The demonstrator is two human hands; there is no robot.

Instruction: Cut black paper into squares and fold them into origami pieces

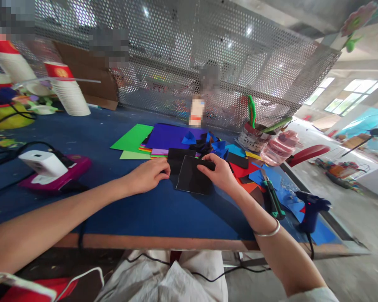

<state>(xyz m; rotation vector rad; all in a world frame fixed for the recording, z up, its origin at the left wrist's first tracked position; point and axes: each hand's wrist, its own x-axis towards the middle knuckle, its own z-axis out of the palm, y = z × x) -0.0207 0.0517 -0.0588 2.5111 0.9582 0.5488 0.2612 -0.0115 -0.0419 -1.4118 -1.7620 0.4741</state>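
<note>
My right hand (219,171) pinches a black square of paper (191,178) near its upper right corner, thumb in front. The square is tilted up over the table and has a pale, slightly rough edge. My left hand (149,175) is to the left of it, fingers curled and closed; whether anything is between the fingertips is hidden. Beside those fingertips is another black paper piece (177,156), partly behind the square. Farther back lie a purple sheet (168,136), a green sheet (134,138) and folded blue paper pieces (219,147).
On the right lie a green utility knife (273,195), a glue gun (311,209), red paper (241,170) and a pink bottle (279,149). To the left are a purple power strip (78,167) with a white charger (43,163) and stacked paper cups (69,94). A perforated metal panel (164,54) stands behind.
</note>
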